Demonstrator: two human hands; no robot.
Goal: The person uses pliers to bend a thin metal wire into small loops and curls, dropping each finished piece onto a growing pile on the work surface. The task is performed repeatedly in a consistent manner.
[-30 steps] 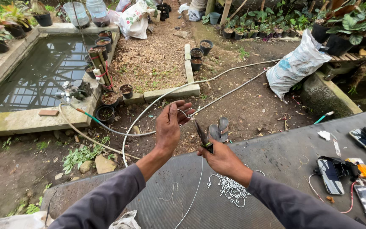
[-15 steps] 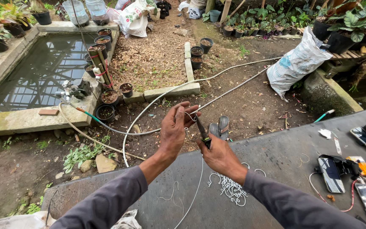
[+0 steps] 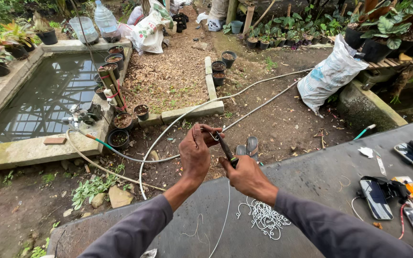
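My left hand [image 3: 196, 154] is raised over the edge of a dark mesh-covered table [image 3: 311, 172], its fingertips pinching a small bent piece of white wire [image 3: 213, 136]. My right hand [image 3: 245, 176] grips the handles of dark pliers [image 3: 225, 149], whose jaws point up-left and meet the wire at my left fingertips. A thin white wire [image 3: 225, 205] hangs down from my hands onto the table. A pile of small bent white wire pieces [image 3: 264, 217] lies on the mesh just below my right wrist.
Phones and small gadgets [image 3: 376, 197] with cables lie at the table's right end. Beyond the edge are bare soil, white hoses [image 3: 244, 93], a pair of sandals [image 3: 247, 145], black pots [image 3: 119, 137], a concrete pond [image 3: 44, 102] at left and a white sack [image 3: 331, 71].
My hands have stayed together over the table edge. The pliers' jaws have moved up to the wire at my left fingertips, and my left fingers have closed more tightly on it.
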